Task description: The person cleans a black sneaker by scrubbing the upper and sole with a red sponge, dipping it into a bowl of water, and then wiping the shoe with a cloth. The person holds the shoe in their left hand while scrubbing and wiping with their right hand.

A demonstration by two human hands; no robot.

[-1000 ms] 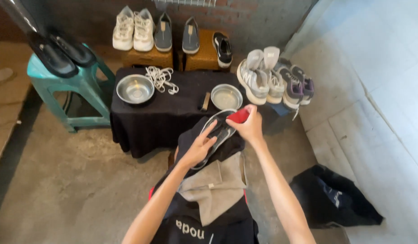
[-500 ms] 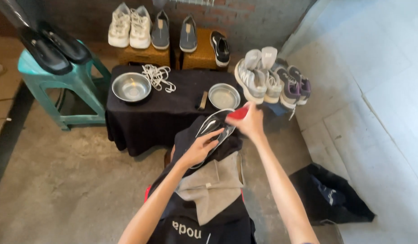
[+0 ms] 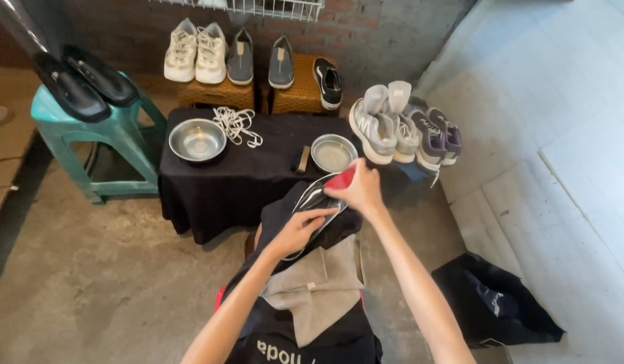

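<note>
At lower centre of the frame, over my dark apron (image 3: 305,340) and a grey cloth (image 3: 318,296), I hold a black shoe (image 3: 312,209) with a pale sole edge. My left hand (image 3: 300,230) lies across it with fingers closed on its side; my right hand (image 3: 359,189) pinches its red end. A black bag (image 3: 494,303) sits lower right. Beyond, a black-draped table (image 3: 251,168) carries two steel bowls (image 3: 197,140), white laces (image 3: 238,125) and a small brush (image 3: 303,160). Grey sneakers (image 3: 403,128) crowd its right edge. At upper left a teal stool (image 3: 103,135) bears black shoes (image 3: 82,84); more shoes (image 3: 217,54) line the brick wall.
</note>
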